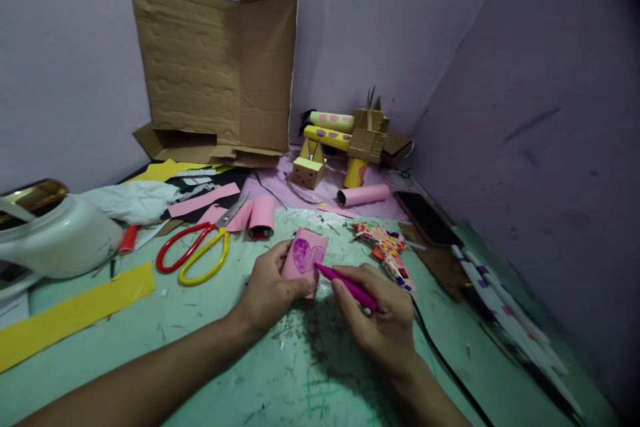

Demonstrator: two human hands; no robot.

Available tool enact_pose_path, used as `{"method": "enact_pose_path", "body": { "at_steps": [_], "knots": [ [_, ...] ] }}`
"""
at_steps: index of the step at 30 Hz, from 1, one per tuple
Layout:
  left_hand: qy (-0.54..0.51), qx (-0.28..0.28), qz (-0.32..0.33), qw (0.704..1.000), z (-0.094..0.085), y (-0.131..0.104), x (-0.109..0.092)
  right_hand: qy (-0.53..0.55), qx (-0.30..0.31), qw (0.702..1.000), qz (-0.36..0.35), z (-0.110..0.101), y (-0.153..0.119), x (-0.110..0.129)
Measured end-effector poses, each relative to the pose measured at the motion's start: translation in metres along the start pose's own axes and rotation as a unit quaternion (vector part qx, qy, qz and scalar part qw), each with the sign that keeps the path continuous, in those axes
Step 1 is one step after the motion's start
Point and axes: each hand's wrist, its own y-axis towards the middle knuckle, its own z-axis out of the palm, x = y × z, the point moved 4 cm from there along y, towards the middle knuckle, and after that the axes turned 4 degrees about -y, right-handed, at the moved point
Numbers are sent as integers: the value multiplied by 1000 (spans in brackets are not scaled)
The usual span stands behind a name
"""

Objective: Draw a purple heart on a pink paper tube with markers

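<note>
My left hand (270,283) is wrapped round a pink paper tube (309,240), its thumb across the lower front. A purple heart is drawn on the tube; its left lobe is coloured in more densely than the right. In my right hand (383,313) is a magenta marker (353,287), its tip at the right side of the heart. To the left of my hands lie scissors (205,247) with one red and one yellow handle, blades spread a little. A second pink tube (261,215) stands just behind them.
Cardboard figures (367,137) with spotted tubes stand at the back, near a folded cardboard box (200,67). A patterned glue gun (383,247) and its cable lie right, beside a phone (427,217). At left are a white pot (65,233) and a yellow strip (80,310).
</note>
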Motion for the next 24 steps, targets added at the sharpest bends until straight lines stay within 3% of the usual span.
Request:
{"method": "enact_pose_path", "body": {
  "at_steps": [10, 15, 19, 24],
  "knots": [
    [-6, -3, -8, 1000, 0, 0, 2, 2, 16, 1000, -13, 3, -2, 2],
    [-4, 3, -5, 1000, 0, -1, 2, -3, -19, 1000, 2, -1, -1, 0],
    [-3, 10, -12, 1000, 0, -1, 3, 4, 18, 1000, -21, 2, -1, 2],
    [1, 13, 0, 1000, 1, -1, 1, -17, -37, 999, 1, -2, 0, 0]
  ]
}}
